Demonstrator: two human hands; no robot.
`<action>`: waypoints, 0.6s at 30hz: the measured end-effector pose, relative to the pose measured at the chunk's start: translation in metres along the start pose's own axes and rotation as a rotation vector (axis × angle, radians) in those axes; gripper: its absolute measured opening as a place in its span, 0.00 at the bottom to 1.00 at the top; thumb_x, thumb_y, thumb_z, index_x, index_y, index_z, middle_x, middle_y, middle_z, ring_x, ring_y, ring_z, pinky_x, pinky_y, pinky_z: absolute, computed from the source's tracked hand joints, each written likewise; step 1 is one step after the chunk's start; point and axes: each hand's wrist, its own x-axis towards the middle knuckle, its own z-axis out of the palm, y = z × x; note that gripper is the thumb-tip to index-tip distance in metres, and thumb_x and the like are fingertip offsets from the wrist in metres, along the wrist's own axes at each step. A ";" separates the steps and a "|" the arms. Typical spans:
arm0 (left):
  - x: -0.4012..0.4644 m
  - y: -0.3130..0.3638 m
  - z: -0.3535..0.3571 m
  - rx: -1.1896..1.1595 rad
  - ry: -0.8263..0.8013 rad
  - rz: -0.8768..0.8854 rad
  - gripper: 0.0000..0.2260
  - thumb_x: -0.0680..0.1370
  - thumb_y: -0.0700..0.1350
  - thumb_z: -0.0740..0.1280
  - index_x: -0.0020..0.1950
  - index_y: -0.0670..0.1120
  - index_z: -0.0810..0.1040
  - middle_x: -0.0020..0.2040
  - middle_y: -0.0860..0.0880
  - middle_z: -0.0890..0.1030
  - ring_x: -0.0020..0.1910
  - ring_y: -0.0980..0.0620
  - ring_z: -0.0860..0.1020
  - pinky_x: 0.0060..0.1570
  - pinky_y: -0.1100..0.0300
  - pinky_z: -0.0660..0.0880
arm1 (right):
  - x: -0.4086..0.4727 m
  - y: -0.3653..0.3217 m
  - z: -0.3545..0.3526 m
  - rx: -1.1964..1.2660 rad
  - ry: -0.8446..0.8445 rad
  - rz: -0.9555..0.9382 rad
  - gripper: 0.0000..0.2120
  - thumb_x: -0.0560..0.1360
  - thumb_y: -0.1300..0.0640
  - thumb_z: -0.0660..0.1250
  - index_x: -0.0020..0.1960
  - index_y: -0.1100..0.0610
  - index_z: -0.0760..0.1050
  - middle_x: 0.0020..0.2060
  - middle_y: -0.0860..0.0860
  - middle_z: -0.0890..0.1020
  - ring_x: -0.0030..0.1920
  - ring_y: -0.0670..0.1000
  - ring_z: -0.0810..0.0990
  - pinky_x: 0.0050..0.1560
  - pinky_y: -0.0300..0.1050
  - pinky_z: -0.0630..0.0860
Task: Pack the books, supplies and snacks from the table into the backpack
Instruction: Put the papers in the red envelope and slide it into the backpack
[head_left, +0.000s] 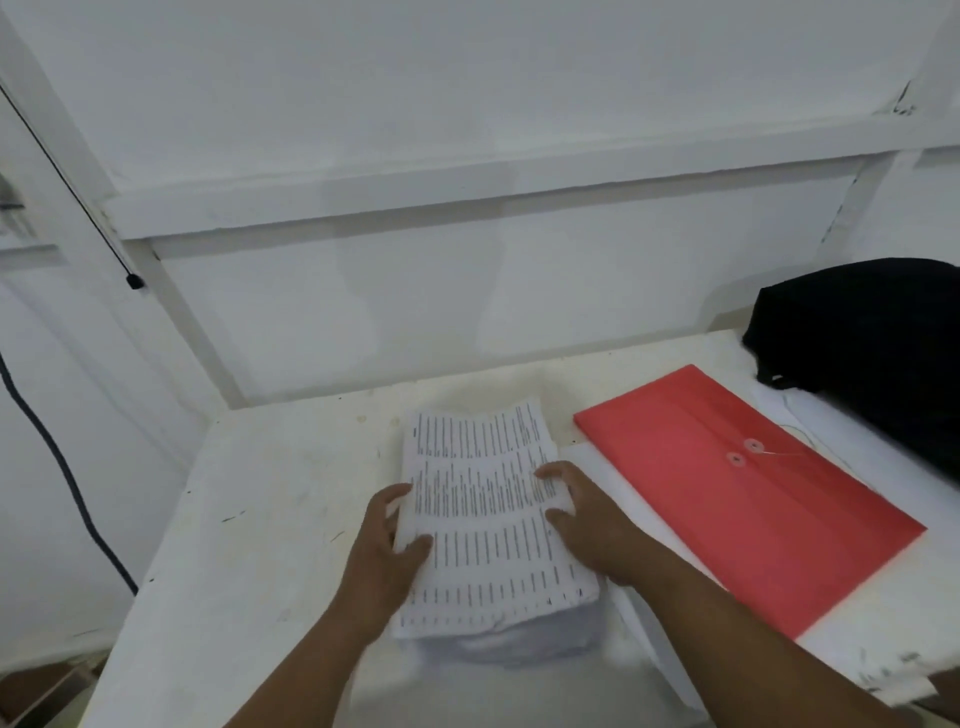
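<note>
Both hands, left hand (387, 540) and right hand (587, 519), grip the floppy, probably heavy paper stack (488, 519) by its side edges, left of the red folder (748, 493).

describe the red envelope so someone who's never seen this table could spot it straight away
On the white table, look right of the stack of printed papers that both hands hold, toward the black backpack at the far right edge. The red envelope lies flat there on white sheets. It is the only red thing, with two round string-tie buttons near its middle.
</note>
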 end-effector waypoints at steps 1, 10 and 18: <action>0.000 -0.003 -0.002 -0.112 0.011 -0.045 0.22 0.78 0.38 0.69 0.64 0.60 0.67 0.63 0.50 0.80 0.53 0.52 0.84 0.44 0.57 0.83 | -0.004 0.002 0.004 0.134 0.012 0.023 0.19 0.81 0.63 0.61 0.66 0.43 0.67 0.68 0.49 0.74 0.57 0.46 0.79 0.54 0.43 0.81; 0.010 0.000 -0.042 -0.236 -0.389 -0.064 0.42 0.73 0.30 0.72 0.73 0.62 0.57 0.69 0.49 0.75 0.61 0.45 0.81 0.54 0.41 0.81 | -0.037 -0.008 0.011 0.340 -0.111 0.140 0.31 0.74 0.71 0.69 0.68 0.45 0.66 0.61 0.53 0.80 0.54 0.54 0.84 0.39 0.51 0.83; 0.007 -0.015 -0.049 0.035 -0.376 -0.108 0.41 0.72 0.40 0.77 0.76 0.57 0.56 0.67 0.50 0.78 0.61 0.50 0.80 0.59 0.44 0.79 | -0.058 0.012 0.046 0.166 0.242 0.070 0.23 0.76 0.66 0.68 0.61 0.41 0.70 0.58 0.44 0.80 0.54 0.43 0.81 0.46 0.37 0.81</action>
